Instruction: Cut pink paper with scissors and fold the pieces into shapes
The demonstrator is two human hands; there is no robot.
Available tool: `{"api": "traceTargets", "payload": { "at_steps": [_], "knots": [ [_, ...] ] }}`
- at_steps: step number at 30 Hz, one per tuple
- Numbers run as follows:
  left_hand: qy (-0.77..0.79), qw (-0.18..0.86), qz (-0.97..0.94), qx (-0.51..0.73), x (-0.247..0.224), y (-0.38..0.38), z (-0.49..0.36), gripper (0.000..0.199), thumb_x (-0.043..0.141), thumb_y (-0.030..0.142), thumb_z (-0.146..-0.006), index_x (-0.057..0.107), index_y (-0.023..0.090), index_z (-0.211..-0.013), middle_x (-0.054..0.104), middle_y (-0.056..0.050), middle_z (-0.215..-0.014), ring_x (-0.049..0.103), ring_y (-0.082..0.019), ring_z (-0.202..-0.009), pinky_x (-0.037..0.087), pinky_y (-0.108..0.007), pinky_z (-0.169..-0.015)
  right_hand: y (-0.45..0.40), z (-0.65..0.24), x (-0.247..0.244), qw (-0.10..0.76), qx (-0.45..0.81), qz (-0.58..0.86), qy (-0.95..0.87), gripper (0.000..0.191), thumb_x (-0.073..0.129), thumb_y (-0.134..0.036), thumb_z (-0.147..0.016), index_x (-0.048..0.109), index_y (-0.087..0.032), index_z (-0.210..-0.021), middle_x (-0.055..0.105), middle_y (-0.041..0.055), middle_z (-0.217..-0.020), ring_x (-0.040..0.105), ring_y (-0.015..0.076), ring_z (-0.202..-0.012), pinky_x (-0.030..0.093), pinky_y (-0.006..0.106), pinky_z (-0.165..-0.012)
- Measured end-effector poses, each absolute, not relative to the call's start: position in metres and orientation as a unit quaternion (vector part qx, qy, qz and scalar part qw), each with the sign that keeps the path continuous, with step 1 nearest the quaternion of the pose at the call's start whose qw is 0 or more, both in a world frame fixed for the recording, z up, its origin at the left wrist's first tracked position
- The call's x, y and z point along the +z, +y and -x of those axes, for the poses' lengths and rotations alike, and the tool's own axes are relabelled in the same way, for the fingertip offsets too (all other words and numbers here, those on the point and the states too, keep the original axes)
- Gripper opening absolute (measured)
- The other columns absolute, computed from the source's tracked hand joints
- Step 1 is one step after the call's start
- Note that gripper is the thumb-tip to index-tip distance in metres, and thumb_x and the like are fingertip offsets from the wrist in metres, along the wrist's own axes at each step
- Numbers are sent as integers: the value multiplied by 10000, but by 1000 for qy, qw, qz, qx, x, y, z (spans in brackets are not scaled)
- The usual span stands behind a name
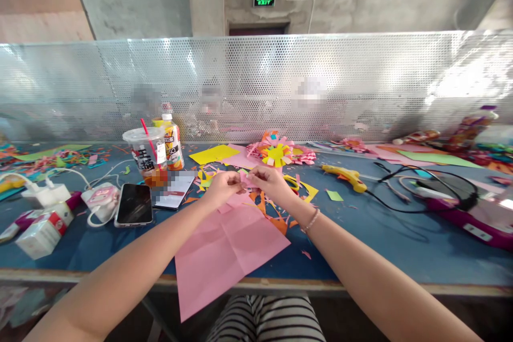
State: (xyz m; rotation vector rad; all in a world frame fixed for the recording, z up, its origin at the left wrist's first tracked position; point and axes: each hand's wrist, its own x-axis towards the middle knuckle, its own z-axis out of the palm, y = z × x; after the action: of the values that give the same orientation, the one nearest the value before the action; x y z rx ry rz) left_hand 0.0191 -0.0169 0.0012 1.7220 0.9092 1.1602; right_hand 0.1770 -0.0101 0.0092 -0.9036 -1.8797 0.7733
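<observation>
Pinching a small pink paper piece (247, 178), the left hand (225, 189) and the right hand (270, 182) meet at the far end of a large creased pink paper sheet (228, 248); the fingers of both are clamped on the piece, from either side. The sheet lies on the blue counter (372, 235), its near corner hanging over the front edge. Right of the sheet are orange paper scraps (276, 223) and, farther right, a small light-green paper square (334, 195). Beyond the sheet sits a yellow paper-strip flower (277, 155). A yellow glue gun (345, 176) lies beyond and to the right of the sheet. To the sheet's left rests a black-screened smartphone (135, 206); beyond the phone stand a clear plastic cup with a red straw (149, 157) and a white-capped plastic bottle (173, 144), side by side.
</observation>
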Motion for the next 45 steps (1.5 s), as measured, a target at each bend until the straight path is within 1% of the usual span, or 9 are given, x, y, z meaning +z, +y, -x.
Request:
{"api": "traceTargets", "payload": {
  "at_steps": [9, 13, 17, 24, 28, 31, 36, 40, 45],
  "knots": [
    [391, 450, -659, 458, -1, -15, -18, 79, 597, 148, -620, 582, 137, -696, 619, -29, -684, 589, -121, -630, 464, -244, -592, -12, -182, 17, 448, 204, 414, -765, 135, 570, -277, -705, 594, -145, -695, 545, -9, -583, 449, 86, -516, 362, 211, -486],
    [413, 584, -531, 455, -2, -14, -15, 152, 547, 269, -710, 589, 124, -702, 632, -55, -637, 600, -127, -569, 478, -253, -568, -16, -185, 20, 482, 76, 371, -790, 124, 552, -249, -741, 614, -163, -677, 584, 18, -652, 503, 109, -606, 401, 232, -570],
    [339, 720, -431, 425, 2, -17, -15, 313, 524, 402, -734, 609, 101, -722, 658, -113, -712, 631, -176, -692, 497, -296, -669, -18, -188, 18, 461, 42, 274, -843, 167, 482, -222, -797, 633, -185, -733, 617, 38, -753, 554, 124, -726, 438, 251, -684],
    [284, 654, -511, 480, 1, -17, -13, 168, 681, 232, -617, 628, 123, -733, 613, -20, -655, 569, -76, -569, 464, -208, -602, -19, -180, 15, 422, 49, 259, -867, 238, 411, -93, -754, 599, -209, -844, 594, 53, -934, 543, 156, -918, 434, 320, -827],
    [319, 601, -512, 524, -4, -11, -12, 214, 695, 273, -591, 633, 129, -738, 612, -21, -679, 562, -81, -586, 461, -223, -602, -9, -184, 10, 457, 41, 366, -810, 331, 380, -75, -717, 481, -173, -1016, 496, 97, -1034, 546, 156, -877, 463, 312, -745],
    [346, 569, -510, 544, -5, -8, -12, 236, 697, 295, -583, 634, 134, -743, 612, -24, -707, 549, -75, -590, 449, -220, -599, 3, -200, 6, 363, -33, 495, -789, 334, 434, -118, -703, 474, -113, -1034, 476, 145, -1062, 505, 206, -962, 404, 328, -837],
    [349, 527, -532, 563, -6, -6, -12, 251, 672, 314, -612, 643, 137, -786, 604, -20, -680, 485, -49, -539, 378, -174, -517, 19, -229, 2, 21, -63, 637, -768, 350, 485, -150, -663, 532, -40, -992, 534, 231, -1032, 503, 307, -979, 397, 351, -768],
    [338, 522, -523, 583, -6, -6, -12, 206, 669, 310, -610, 627, 137, -714, 570, 4, -583, 457, -50, -503, 364, -181, -506, 27, -235, 1, -14, -33, 636, -771, 329, 481, -222, -677, 569, -64, -951, 595, 207, -976, 577, 276, -857, 416, 293, -626],
    [346, 537, -518, 570, -6, -7, -13, 195, 682, 257, -585, 618, 136, -723, 601, -12, -642, 512, -65, -559, 403, -198, -566, 32, -236, 0, -26, -4, 629, -777, 416, 506, -273, -650, 559, -69, -1008, 617, 182, -986, 602, 251, -816, 409, 267, -583]
  ]
}}
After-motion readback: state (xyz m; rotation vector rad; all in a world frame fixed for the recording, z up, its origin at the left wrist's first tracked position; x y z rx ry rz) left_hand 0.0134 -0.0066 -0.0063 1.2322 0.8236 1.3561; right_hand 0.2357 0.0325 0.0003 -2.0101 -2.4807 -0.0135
